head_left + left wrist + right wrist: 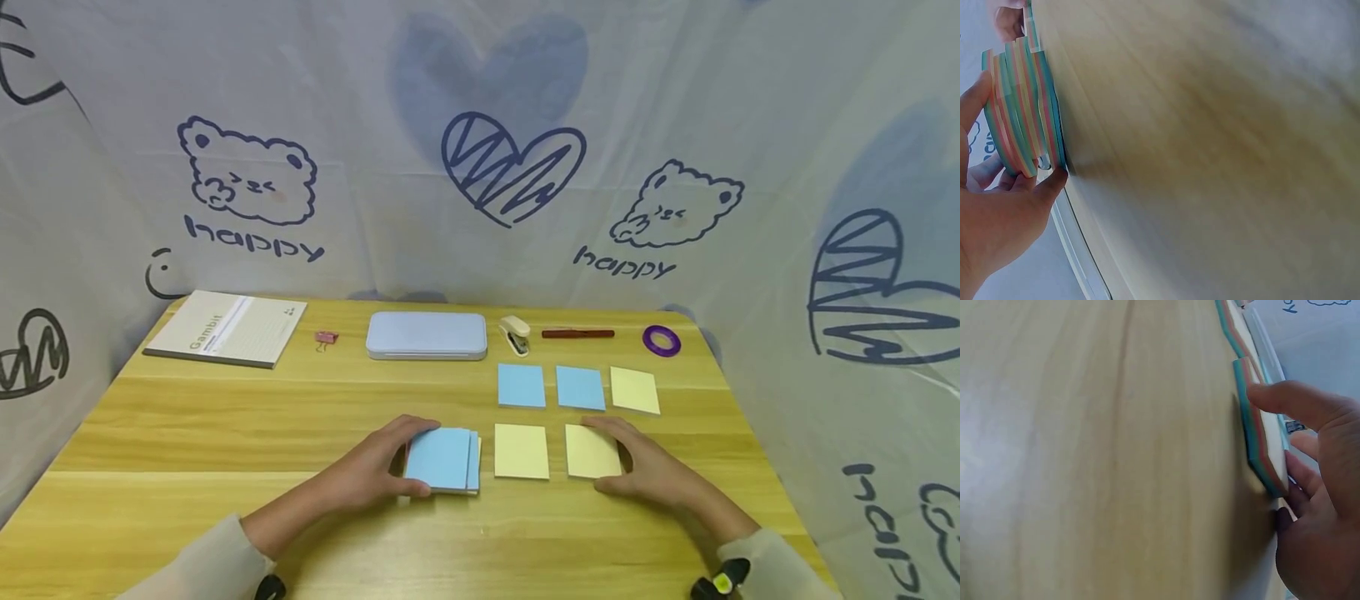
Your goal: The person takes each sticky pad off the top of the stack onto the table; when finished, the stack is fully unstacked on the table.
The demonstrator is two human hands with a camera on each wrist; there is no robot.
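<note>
Sticky-note stack [437, 458]: blue top, rainbow-striped sides.

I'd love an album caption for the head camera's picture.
Left hand grips a blue-topped note stack; right hand holds a yellow-topped pad on a wooden table.

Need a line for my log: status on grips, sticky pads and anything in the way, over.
Left grip holds blue-topped stack. Right grip holds yellow pad. Second yellow pad lies between them, nothing else in that gap.

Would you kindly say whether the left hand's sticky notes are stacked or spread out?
Stacked, though unevenly: the left hand grips a pile of sticky notes whose layered edges sit slightly offset.
</note>
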